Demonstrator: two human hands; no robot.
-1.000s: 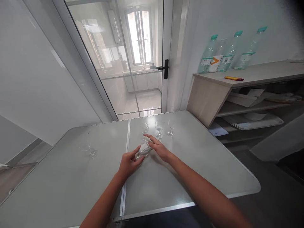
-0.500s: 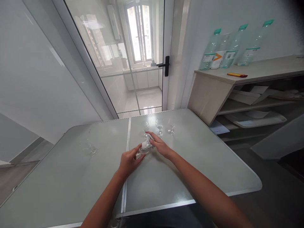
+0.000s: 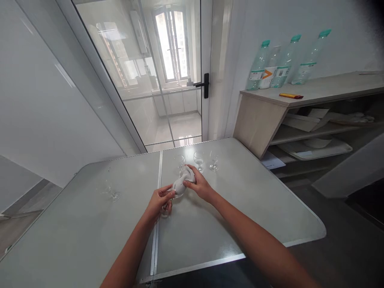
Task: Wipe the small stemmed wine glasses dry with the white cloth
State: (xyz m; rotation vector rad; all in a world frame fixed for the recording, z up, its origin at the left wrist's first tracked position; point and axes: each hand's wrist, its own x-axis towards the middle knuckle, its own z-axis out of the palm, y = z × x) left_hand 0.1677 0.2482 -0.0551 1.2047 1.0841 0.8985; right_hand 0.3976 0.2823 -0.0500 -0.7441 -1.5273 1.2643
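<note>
Over the middle seam of the table point(image 3: 228, 216), my left hand point(image 3: 157, 203) is closed around the stem of a clear stemmed glass point(image 3: 165, 214). The glass is tilted, its foot toward me and its bowl toward my right hand point(image 3: 201, 186). That hand grips a bunched white cloth point(image 3: 187, 175), and part of the cloth sits at or inside the bowl. Beyond my hands stand three more stemmed glasses: a left one point(image 3: 180, 159), a middle one point(image 3: 199, 160) and a right one point(image 3: 214, 163). Another clear glass point(image 3: 114, 196) is on the table's left half.
A wooden shelf unit point(image 3: 259, 120) adjoins the table's far right corner. On its top are several plastic bottles point(image 3: 280, 76) and a yellow-and-red object point(image 3: 291, 96). Trays point(image 3: 318, 148) and papers lie on the shelves. A glass door point(image 3: 180, 120) with a black handle point(image 3: 206, 85) is behind the table.
The held glass has turned, bringing its foot closer to me. My left hand has moved slightly left and its fingers now pinch the stem area. More of the cloth shows in my right hand.
</note>
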